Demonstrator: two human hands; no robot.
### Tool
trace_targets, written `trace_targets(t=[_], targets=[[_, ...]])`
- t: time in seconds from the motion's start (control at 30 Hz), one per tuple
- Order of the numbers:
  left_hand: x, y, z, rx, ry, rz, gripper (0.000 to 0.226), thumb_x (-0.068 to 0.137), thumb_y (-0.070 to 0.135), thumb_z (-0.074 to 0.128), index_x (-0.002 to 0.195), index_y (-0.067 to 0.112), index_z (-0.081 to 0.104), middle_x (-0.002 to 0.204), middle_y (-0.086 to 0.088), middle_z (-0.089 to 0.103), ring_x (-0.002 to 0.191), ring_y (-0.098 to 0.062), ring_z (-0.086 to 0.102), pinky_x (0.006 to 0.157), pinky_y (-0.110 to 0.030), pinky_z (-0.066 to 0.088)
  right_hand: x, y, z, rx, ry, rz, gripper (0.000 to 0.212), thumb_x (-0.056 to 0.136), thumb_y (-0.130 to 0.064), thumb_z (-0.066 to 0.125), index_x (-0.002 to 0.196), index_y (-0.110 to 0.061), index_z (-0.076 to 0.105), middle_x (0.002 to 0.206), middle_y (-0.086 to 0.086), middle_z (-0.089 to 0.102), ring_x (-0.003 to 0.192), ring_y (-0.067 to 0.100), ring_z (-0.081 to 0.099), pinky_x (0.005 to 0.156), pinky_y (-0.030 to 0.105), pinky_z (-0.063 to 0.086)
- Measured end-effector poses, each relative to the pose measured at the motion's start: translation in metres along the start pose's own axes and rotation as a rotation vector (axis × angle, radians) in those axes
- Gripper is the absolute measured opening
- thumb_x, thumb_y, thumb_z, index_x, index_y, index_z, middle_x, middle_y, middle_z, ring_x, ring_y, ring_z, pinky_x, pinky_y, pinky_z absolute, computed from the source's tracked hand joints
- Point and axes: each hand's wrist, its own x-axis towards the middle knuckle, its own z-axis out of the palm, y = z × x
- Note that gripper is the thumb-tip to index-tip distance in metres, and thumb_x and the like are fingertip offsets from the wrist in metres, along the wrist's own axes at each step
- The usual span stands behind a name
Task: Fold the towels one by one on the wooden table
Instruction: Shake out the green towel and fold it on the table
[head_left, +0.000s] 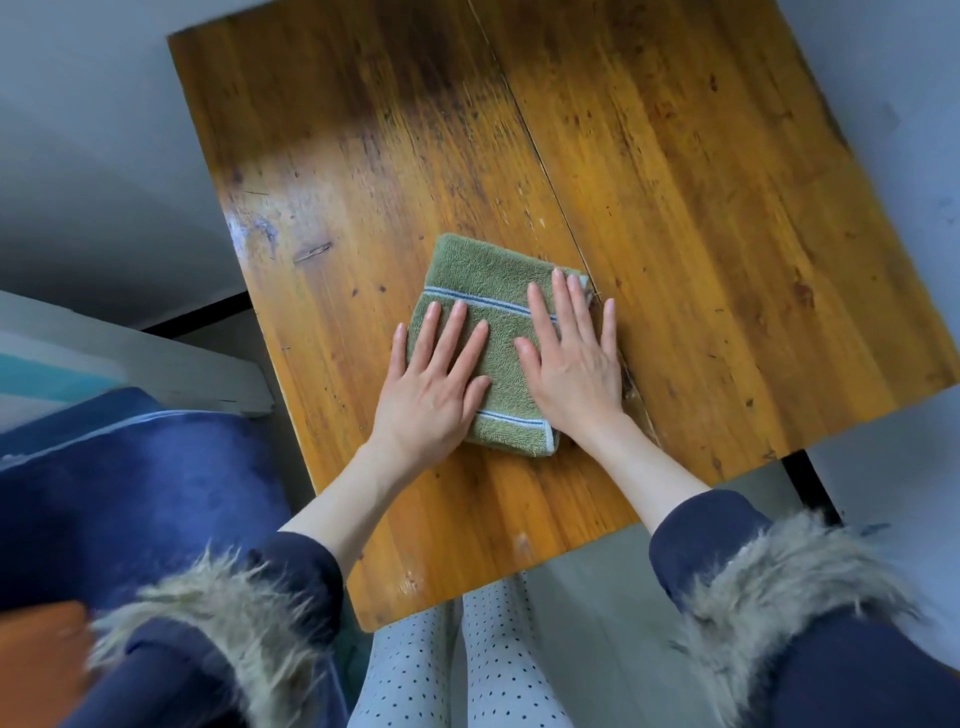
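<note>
Small folded green terry towel with blue-and-white stripes (480, 291), flattened on worn wooden table (701, 208).

Pressed under both palms: left hand (434, 387) and right hand (574, 364) laid flat, fingers straight, gripping nothing; towel near the table's middle.

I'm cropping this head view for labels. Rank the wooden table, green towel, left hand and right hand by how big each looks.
1. wooden table
2. green towel
3. left hand and right hand: alike, no ranking.

Single head-worn view, steeply downward, close over the wooden table (675, 208).
</note>
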Motion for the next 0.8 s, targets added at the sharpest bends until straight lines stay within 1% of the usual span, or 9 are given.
trace_targets(t=[0.13, 0.2, 0.27, 0.33, 0.4, 0.47, 0.53, 0.63, 0.8], targets=[[0.001, 0.001, -0.002, -0.031, -0.047, -0.007, 0.058, 0.096, 0.046, 0.019, 0.147, 0.019, 0.019, 0.156, -0.009, 0.011, 0.144, -0.032, 0.005, 0.114, -0.054, 0.009, 0.002, -0.001, -0.004, 0.053, -0.025, -0.016, 0.058, 0.099, -0.039, 0.023, 0.149, -0.018, 0.002, 0.157, 0.007, -0.008, 0.144, 0.020, -0.013, 0.114, 0.048, -0.011], [0.001, 0.001, -0.007, -0.127, -0.071, -0.022, 0.056, 0.097, 0.043, 0.026, 0.148, 0.021, 0.019, 0.157, -0.005, 0.006, 0.145, -0.028, -0.002, 0.115, -0.053, 0.007, -0.001, -0.002, -0.012, 0.257, 0.026, -0.032, 0.054, 0.099, -0.029, 0.034, 0.148, -0.015, 0.017, 0.157, 0.007, 0.000, 0.145, 0.018, -0.006, 0.118, 0.041, -0.004], [-0.004, 0.003, -0.016, -0.303, -0.019, -0.039, 0.047, 0.098, 0.032, 0.037, 0.143, 0.017, 0.034, 0.156, -0.005, 0.016, 0.145, -0.028, 0.004, 0.114, -0.052, 0.014, -0.011, -0.005, -0.021, 0.510, 0.158, 0.026, 0.044, 0.096, -0.016, 0.044, 0.139, -0.008, 0.039, 0.155, 0.010, 0.019, 0.143, 0.018, 0.014, 0.115, 0.023, 0.008], [-0.010, 0.004, -0.027, -0.512, 0.113, -0.080, 0.037, 0.096, 0.017, 0.045, 0.133, 0.009, 0.048, 0.148, -0.012, 0.033, 0.141, -0.028, 0.023, 0.113, -0.045, 0.024, -0.021, -0.008, -0.027, 0.635, 0.327, 0.187, 0.033, 0.091, -0.008, 0.051, 0.124, -0.002, 0.053, 0.138, 0.014, 0.043, 0.127, 0.022, 0.041, 0.101, 0.009, 0.020], [-0.009, 0.003, -0.035, -0.673, 0.220, -0.194, 0.034, 0.094, 0.006, 0.047, 0.128, 0.003, 0.050, 0.138, -0.016, 0.042, 0.132, -0.027, 0.037, 0.111, -0.034, 0.028, -0.023, -0.007, -0.029, 0.749, 0.377, 0.440, 0.027, 0.088, -0.009, 0.056, 0.114, -0.002, 0.056, 0.120, 0.013, 0.053, 0.105, 0.023, 0.055, 0.084, 0.009, 0.029], [0.000, 0.000, -0.042, -0.768, 0.257, -0.326, 0.034, 0.093, 0.003, 0.047, 0.128, 0.002, 0.049, 0.131, -0.016, 0.047, 0.126, -0.026, 0.043, 0.108, -0.031, 0.030, -0.019, -0.005, -0.030, 0.875, 0.256, 0.689, 0.028, 0.089, -0.020, 0.058, 0.114, -0.007, 0.056, 0.115, 0.008, 0.057, 0.099, 0.021, 0.057, 0.082, 0.018, 0.035], [0.011, -0.005, -0.046, -0.818, 0.223, -0.422, 0.036, 0.093, 0.005, 0.048, 0.129, 0.003, 0.047, 0.128, -0.015, 0.049, 0.121, -0.026, 0.047, 0.106, -0.035, 0.034, -0.016, -0.003, -0.030, 0.905, 0.090, 0.820, 0.036, 0.088, -0.031, 0.059, 0.116, -0.010, 0.055, 0.113, 0.006, 0.061, 0.105, 0.023, 0.057, 0.088, 0.029, 0.041], [0.022, -0.012, -0.046, -0.816, 0.125, -0.505, 0.038, 0.094, 0.012, 0.049, 0.131, 0.005, 0.044, 0.129, -0.016, 0.052, 0.118, -0.026, 0.050, 0.102, -0.037, 0.037, -0.013, -0.003, -0.030, 0.874, -0.043, 0.870, 0.045, 0.086, -0.039, 0.059, 0.119, -0.008, 0.057, 0.118, 0.006, 0.062, 0.109, 0.025, 0.056, 0.087, 0.031, 0.041], [0.025, -0.019, -0.047, -0.804, -0.014, -0.632, 0.045, 0.093, 0.025, 0.054, 0.133, 0.008, 0.043, 0.121, -0.016, 0.059, 0.111, -0.031, 0.055, 0.096, -0.039, 0.042, -0.009, -0.004, -0.030, 1.014, -0.147, 0.869, 0.037, 0.087, -0.031, 0.059, 0.091, 0.005, 0.064, 0.099, 0.018, 0.069, 0.081, 0.025, 0.063, 0.072, 0.033, 0.047]])
